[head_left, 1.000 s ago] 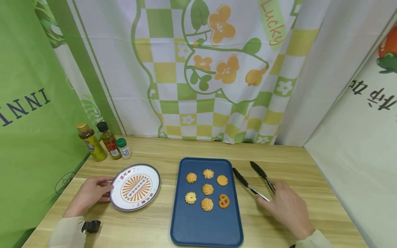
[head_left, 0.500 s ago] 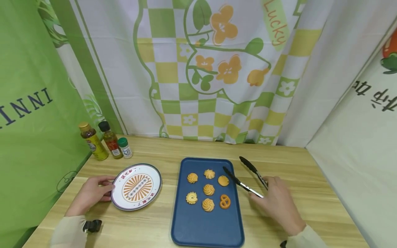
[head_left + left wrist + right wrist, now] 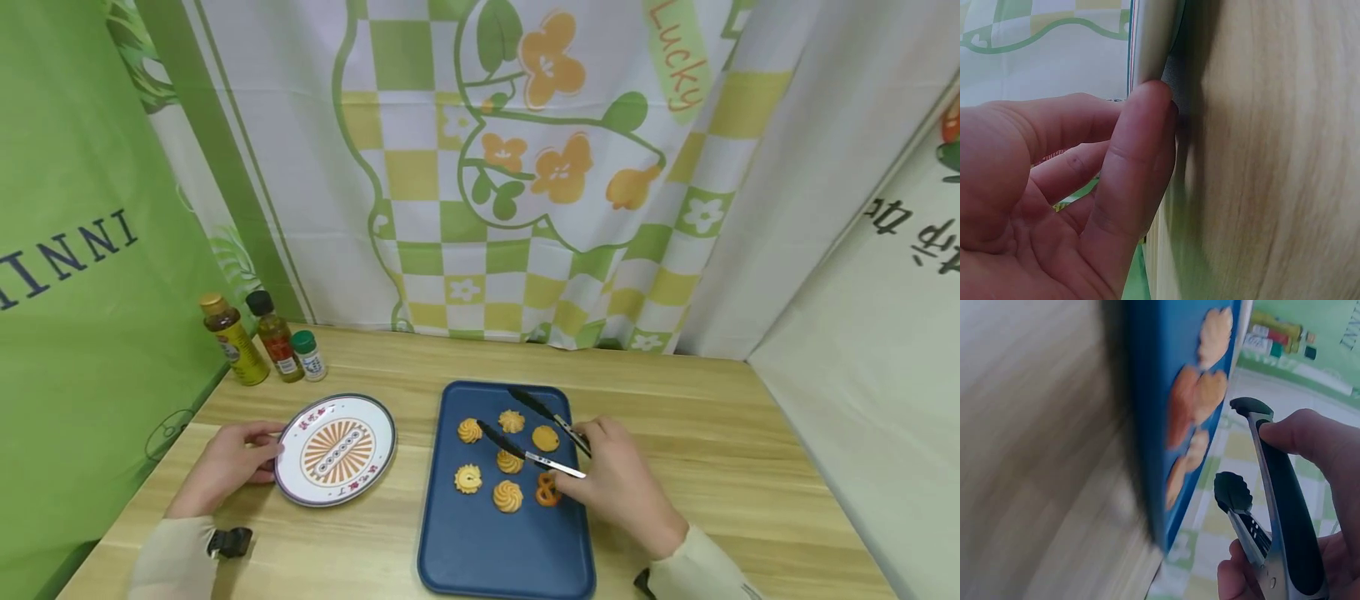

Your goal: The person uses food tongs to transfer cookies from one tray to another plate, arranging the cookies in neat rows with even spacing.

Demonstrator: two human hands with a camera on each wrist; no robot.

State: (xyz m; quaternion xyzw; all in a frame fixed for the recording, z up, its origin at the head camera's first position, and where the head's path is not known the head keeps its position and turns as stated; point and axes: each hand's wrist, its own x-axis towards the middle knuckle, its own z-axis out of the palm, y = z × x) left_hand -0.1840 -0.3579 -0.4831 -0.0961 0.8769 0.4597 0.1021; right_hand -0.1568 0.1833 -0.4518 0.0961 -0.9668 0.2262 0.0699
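Observation:
My left hand (image 3: 225,468) pinches the near-left rim of a white plate (image 3: 337,450) with an orange sunburst print. In the left wrist view a fingertip sits against the edge of the plate (image 3: 1152,44), just off the table. My right hand (image 3: 628,487) grips black-tipped metal tongs (image 3: 553,464), thumb on one arm and fingers round the other. The tongs' arms stand apart over a blue tray (image 3: 510,554), nothing between their tips. In the head view they overlap a swirled cookie (image 3: 510,462). A pretzel (image 3: 547,492) lies by the right thumb, partly covered.
Several other cookies, among them a round flat one (image 3: 545,438) and a ring-shaped one (image 3: 468,479), lie on the tray. A yellow-labelled bottle (image 3: 240,350), an oil bottle (image 3: 279,346) and a green-capped shaker (image 3: 310,358) stand back left. A patterned curtain (image 3: 420,275) hangs behind the table.
My right hand has carried the tongs leftward from the table beside the tray to over the cookies. The left hand keeps its hold on the plate's rim; the head view has shifted slightly.

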